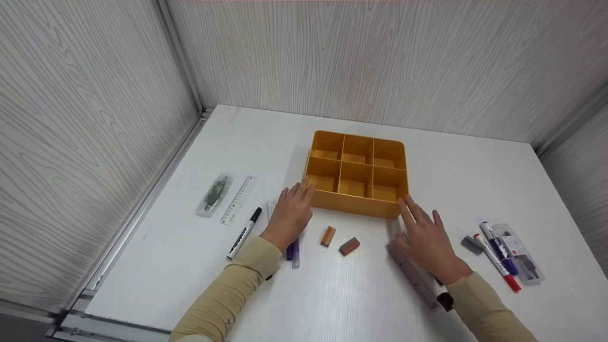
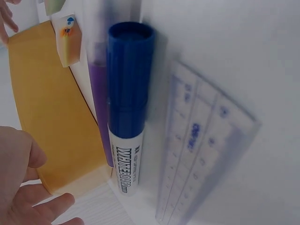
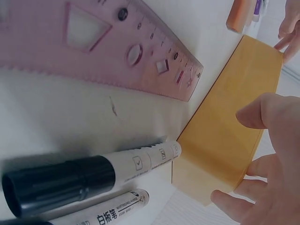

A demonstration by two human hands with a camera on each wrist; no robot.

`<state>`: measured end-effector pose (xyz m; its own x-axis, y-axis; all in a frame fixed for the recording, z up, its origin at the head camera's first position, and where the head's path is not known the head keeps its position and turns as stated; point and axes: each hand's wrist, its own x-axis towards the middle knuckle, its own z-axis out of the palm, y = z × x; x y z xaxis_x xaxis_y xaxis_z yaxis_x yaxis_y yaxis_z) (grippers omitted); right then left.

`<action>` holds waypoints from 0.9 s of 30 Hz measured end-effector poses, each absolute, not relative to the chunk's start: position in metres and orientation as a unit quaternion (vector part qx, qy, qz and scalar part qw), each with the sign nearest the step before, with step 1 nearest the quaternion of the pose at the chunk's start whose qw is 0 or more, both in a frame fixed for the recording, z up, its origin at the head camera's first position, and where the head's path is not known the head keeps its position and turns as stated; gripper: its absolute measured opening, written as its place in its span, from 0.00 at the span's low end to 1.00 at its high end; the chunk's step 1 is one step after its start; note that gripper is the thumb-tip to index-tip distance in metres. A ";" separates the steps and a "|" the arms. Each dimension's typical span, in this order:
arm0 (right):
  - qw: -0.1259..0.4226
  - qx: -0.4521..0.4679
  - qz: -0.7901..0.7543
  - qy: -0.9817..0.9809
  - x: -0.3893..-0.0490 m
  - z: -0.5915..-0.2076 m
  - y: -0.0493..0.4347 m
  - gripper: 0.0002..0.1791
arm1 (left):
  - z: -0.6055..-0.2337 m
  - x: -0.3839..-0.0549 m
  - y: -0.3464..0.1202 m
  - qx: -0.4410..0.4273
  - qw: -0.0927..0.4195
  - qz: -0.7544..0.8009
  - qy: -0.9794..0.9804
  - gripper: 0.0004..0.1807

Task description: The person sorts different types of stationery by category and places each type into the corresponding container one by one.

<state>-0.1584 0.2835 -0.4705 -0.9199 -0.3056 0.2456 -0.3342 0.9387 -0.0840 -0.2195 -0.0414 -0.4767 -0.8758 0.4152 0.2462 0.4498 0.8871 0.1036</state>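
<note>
A yellow divided storage box (image 1: 354,204) with two rows of compartments stands in the middle of the table. At its front left corner my left hand (image 1: 290,213) touches the box with extended fingers. My right hand (image 1: 427,242) has its fingertips at the front right corner, fingers spread. Beneath the left hand, the left wrist view shows a blue-capped whiteboard marker (image 2: 129,84) and a clear ruler (image 2: 197,140). Under the right hand lie a pink ruler (image 3: 117,51) and a black-capped marker (image 3: 61,183). Neither hand grips these.
Two small blocks, one orange (image 1: 327,236) and one brownish (image 1: 349,246), lie before the box. Leftward are a black-capped marker (image 1: 244,232), another ruler (image 1: 238,200) and a clear case (image 1: 214,194). Rightward are a grey block (image 1: 473,245), a red-capped marker (image 1: 498,263) and a clear pack (image 1: 520,256).
</note>
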 end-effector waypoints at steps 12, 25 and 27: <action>0.112 0.161 0.054 -0.979 -0.151 -0.473 0.281 0.44 | -0.479 -0.214 -0.047 -0.233 0.125 -0.103 -0.959 0.31; 0.157 0.181 0.063 -0.969 -0.147 -0.478 0.284 0.45 | -0.454 -0.234 -0.034 -0.229 0.150 -0.275 -0.922 0.09; 0.151 0.178 0.064 -0.970 -0.148 -0.478 0.283 0.45 | -0.452 -0.236 -0.034 -0.232 0.150 -0.280 -0.920 0.07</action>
<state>-0.1484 0.2833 -0.4782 -0.8907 -0.3265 0.3164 -0.3652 0.9283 -0.0702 -0.2358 -0.0341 -0.4516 -0.8478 0.3424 0.4049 0.5099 0.7361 0.4451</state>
